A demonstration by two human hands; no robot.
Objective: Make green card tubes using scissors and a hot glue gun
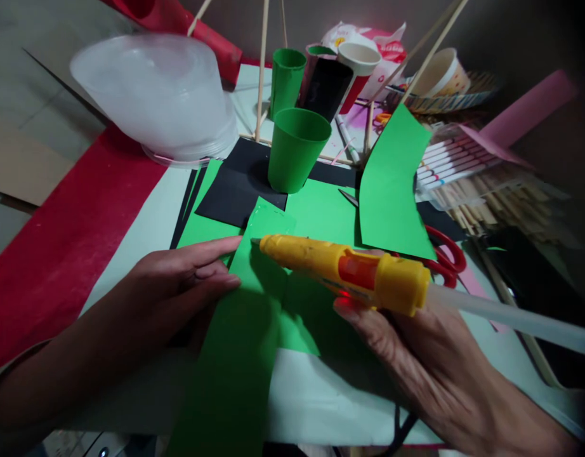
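My right hand (416,355) is wrapped round a yellow glue gun (344,270) with a clear glue stick in its back end. The nozzle points left, at the surface of a curved green paper strip (245,324) near its top end. Small glue marks show along that end. My left hand (192,273) has its fingers closed around the strip's left edge. Just beyond stands a green paper cup (298,149) on black paper (235,181). Another curved green piece (392,190) leans to the right, above red-handled scissors (452,257).
Clear plastic bowls (154,101) stand at the back left. More cups (287,79) and thin wooden sticks (262,70) rise behind the green cup. Markers (454,162), a bundle of short sticks (497,203) and a dark phone-like object (540,285) lie right.
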